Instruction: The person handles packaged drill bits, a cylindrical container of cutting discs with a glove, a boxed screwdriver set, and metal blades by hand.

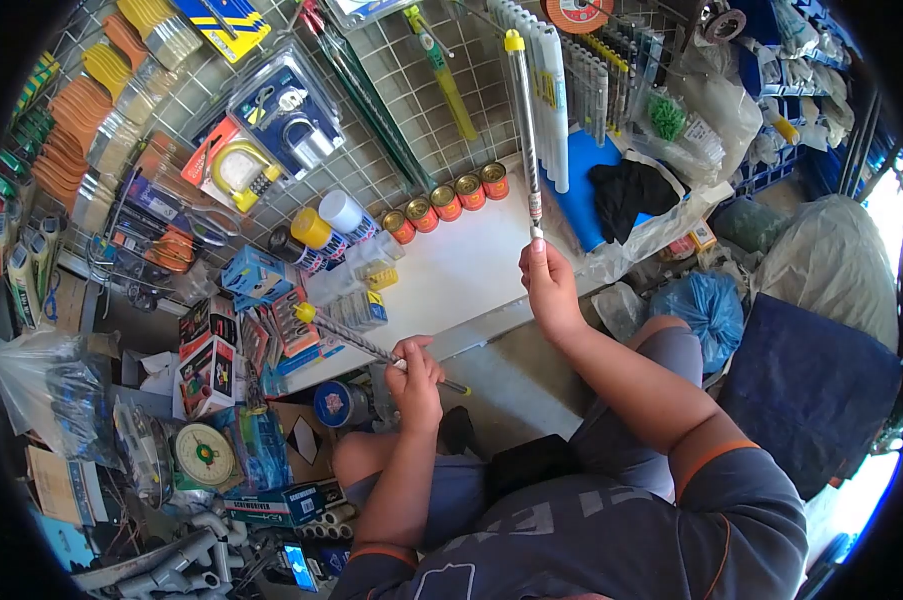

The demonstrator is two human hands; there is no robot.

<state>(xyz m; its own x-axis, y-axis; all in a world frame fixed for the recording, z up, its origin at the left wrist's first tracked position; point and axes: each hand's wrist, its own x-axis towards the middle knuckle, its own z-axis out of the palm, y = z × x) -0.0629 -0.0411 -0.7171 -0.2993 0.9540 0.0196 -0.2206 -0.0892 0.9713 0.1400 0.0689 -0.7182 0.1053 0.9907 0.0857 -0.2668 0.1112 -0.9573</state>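
My left hand (pixel 417 385) is closed around a long spiral drill bit (pixel 359 342) with a yellow cap. That bit lies tilted, its capped end toward small boxes on the left and its other end sticking out past my fingers. Raised on the right, my right hand (pixel 549 292) grips the lower end of another long drill bit (pixel 524 120). This one stands nearly upright, yellow cap at the top, close beside hanging white sleeves (pixel 551 110). Whether it touches them I cannot tell.
A white counter (pixel 461 265) lies ahead, bearing a row of small orange cans (pixel 446 203) and several spray cans (pixel 341 212). Brushes, padlocks and tools hang on a wire grid (pixel 386 100). Boxes and a round dial scale (pixel 205 453) crowd the left; bags (pixel 711 310) fill the right.
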